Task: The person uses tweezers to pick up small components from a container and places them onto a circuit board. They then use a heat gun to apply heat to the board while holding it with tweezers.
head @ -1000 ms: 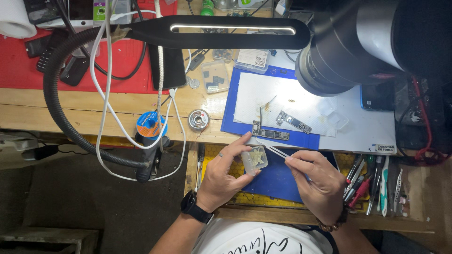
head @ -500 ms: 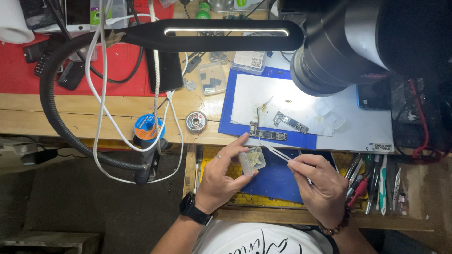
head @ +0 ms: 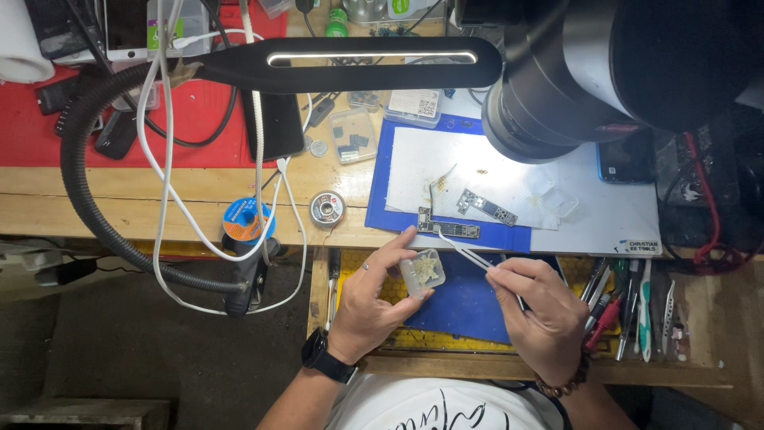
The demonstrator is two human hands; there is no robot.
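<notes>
Here we see the small clear plastic box (head: 422,272) sitting in our left hand (head: 372,306), pinched between the thumb below and the index finger above, just over the front edge of the blue work mat (head: 465,299). The box holds a little heap of pale, tiny parts; we cannot tell what they are. The left fingers (head: 395,248) are curled about the box and closed on its sides, and a dark watch (head: 322,357) sits on that wrist.

Our right hand (head: 541,314) lies just to the right of the box, its fingers drawn together and gripping a pair of thin metal tweezers (head: 465,253). The tweezers slant up and to the left from the fingertips, passing just beside the box's upper right corner, and their tips reach the small dark circuit board (head: 450,228) that lies at the near edge of the upper blue mat (head: 382,199). We cannot tell whether the tips pinch anything. A beaded bracelet (head: 563,387) circles the right wrist.

Beyond the board, a second narrow circuit board (head: 486,207) lies on the white sheet (head: 477,171) under the microscope head (head: 589,76). A black lamp bar (head: 350,62) stretches across the bench above. To the left lie a blue solder spool (head: 247,219) and a small round tin (head: 327,209), with white cables (head: 171,159) looping over the wooden bench (head: 95,199). A row of hand tools (head: 633,306) lies to the right of the right hand.
</notes>
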